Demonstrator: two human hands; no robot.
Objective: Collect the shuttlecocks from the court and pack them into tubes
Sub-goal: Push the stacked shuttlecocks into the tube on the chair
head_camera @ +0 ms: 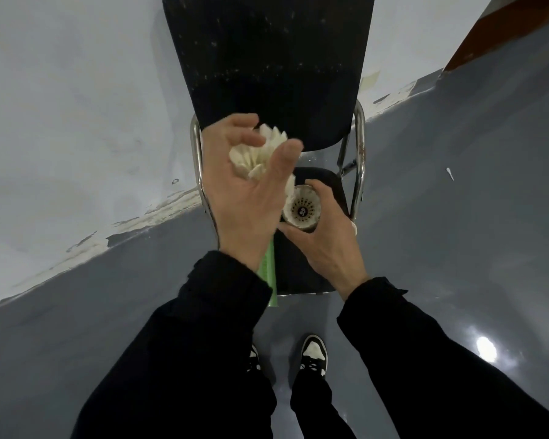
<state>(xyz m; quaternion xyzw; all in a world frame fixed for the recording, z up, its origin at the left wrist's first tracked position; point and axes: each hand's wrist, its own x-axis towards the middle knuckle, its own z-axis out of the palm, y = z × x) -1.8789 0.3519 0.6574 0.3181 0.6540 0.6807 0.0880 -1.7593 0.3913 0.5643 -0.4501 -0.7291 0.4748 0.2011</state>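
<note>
Black sleeves (441, 359) fill my lower view. My left hand (248, 198) curls round a bunch of white shuttlecocks (260, 153) above the green tube (270, 274). My right hand (327, 239) grips another shuttlecock (301, 210), over the chair (267, 64).

Single head-worn view, looking steeply down, close over chair (267, 74) and floor (457, 217)

The chair (267, 64) stands straight ahead, its black backrest and chrome side rails (358, 160) walling in the seat on 3 sides. Both hands crowd the space above the seat, a green tube (270, 274) jutting off its front edge. Grey floor (457, 217) lies open right of the chair; the wall (76, 106) closes the left.
</note>
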